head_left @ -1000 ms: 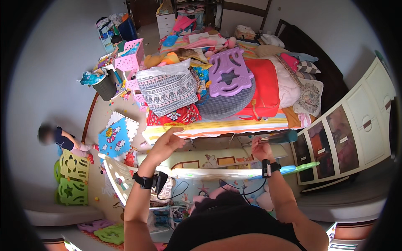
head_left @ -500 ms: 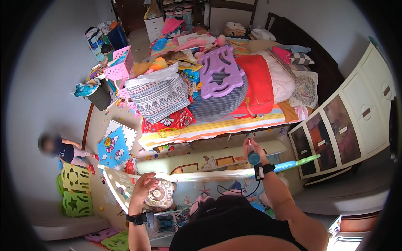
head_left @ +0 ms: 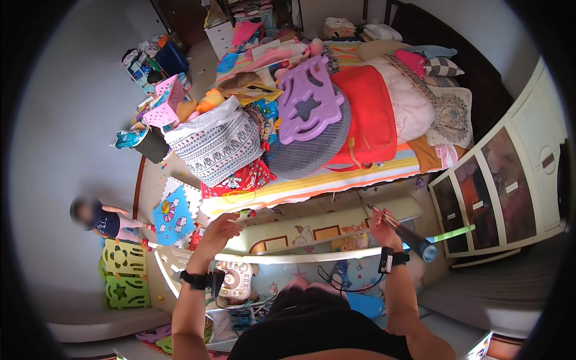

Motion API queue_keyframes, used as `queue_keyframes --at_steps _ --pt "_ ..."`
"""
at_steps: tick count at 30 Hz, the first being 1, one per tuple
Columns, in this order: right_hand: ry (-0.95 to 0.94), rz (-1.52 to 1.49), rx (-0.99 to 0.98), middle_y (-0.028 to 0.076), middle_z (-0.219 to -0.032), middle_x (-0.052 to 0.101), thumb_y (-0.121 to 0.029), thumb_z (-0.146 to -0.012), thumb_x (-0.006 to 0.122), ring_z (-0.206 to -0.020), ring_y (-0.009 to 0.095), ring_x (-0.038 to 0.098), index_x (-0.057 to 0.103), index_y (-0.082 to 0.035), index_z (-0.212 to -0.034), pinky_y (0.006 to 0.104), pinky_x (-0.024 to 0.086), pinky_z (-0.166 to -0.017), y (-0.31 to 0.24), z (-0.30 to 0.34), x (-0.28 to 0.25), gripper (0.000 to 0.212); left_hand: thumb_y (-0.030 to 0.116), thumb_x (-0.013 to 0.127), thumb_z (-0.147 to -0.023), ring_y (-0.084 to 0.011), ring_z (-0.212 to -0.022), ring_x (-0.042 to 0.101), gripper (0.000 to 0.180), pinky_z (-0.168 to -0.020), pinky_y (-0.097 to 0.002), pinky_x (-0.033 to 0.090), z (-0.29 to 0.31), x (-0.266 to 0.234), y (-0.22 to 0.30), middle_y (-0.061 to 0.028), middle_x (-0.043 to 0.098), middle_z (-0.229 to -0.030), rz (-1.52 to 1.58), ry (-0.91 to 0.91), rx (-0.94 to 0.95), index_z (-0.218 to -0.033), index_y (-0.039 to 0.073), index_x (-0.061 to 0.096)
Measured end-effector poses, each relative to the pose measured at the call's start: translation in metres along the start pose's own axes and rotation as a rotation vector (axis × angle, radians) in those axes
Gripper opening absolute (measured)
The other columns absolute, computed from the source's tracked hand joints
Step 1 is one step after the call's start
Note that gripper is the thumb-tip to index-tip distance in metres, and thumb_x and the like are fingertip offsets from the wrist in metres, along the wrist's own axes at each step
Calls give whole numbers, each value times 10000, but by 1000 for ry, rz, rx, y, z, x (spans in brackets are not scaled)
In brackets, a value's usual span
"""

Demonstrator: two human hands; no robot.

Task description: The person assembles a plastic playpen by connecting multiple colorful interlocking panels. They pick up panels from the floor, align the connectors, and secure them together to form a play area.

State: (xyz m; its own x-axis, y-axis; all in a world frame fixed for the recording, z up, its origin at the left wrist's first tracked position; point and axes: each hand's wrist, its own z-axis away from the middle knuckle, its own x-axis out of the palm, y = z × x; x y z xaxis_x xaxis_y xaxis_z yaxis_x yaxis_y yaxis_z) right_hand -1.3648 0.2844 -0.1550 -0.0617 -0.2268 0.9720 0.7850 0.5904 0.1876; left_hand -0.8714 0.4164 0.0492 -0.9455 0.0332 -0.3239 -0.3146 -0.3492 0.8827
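My right hand [head_left: 383, 225] is wrapped round a screwdriver [head_left: 414, 239]. Its dark, blue-ended handle points to the lower right and its thin shaft to the upper left. Just below that hand runs the pale edge of a playpen panel [head_left: 312, 258], which has a bright green stretch [head_left: 456, 232] at its right end. My left hand [head_left: 221, 233] hovers by the panel's left part, empty, with fingers loosely bent. A cream panel with cartoon animals [head_left: 282, 239] lies beyond the pale edge. Below my left hand sits a white activity toy [head_left: 236, 280].
Beyond stands a bed with a striped cover [head_left: 312, 193], bearing a patterned bag [head_left: 216, 144], a purple panel [head_left: 312, 102] and a red case [head_left: 366, 114]. A child [head_left: 108, 222] stands at the left beside yellow and green panels [head_left: 125, 273]. A cream cabinet [head_left: 510, 174] is at the right.
The screwdriver has swung so its handle points lower right and its shaft shows. My left hand has risen away from the activity toy. My right hand has moved slightly right.
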Motion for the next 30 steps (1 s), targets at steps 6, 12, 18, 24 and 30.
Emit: queue_keyframes --at_steps 6,12,18,24,30 --pt "64 -58 63 39 -774 640 -193 -993 505 -677 152 586 584 23 -1057 296 510 -661 -44 23 21 239 36 627 -886 -185 -900 661 673 -823 -326 545 -122 29 47 -135 690 -1048 -81 -71 149 -1498 79 350" --pt "157 -78 0 25 -745 626 -202 -1002 503 -610 140 572 568 65 -1120 277 507 -593 -92 47 29 299 109 631 -909 -159 -580 616 870 -561 -300 536 -250 67 140 -94 668 -798 -257 56 -30 -1604 147 110" --pt "162 -122 3 24 -753 630 -203 -997 525 -604 139 575 565 73 -1143 277 507 -572 -123 57 30 314 111 675 -844 -206 -538 595 954 -492 -354 550 -338 73 198 -117 618 -750 -436 312 -63 -1601 203 103" --pt "172 -153 -36 15 -739 619 -181 -986 546 -586 116 546 549 92 -1172 259 474 -556 -144 52 30 331 180 730 -876 -131 -592 553 893 -553 -303 520 -321 122 258 -50 591 -767 -313 224 223 -1594 167 199" --pt "200 -237 -74 -6 -725 560 -179 -987 548 -587 99 507 512 128 -1214 260 445 -550 -158 52 27 384 67 728 -863 -73 -658 510 834 -600 -232 434 -209 162 262 11 532 -782 -268 39 388 -1566 147 285"
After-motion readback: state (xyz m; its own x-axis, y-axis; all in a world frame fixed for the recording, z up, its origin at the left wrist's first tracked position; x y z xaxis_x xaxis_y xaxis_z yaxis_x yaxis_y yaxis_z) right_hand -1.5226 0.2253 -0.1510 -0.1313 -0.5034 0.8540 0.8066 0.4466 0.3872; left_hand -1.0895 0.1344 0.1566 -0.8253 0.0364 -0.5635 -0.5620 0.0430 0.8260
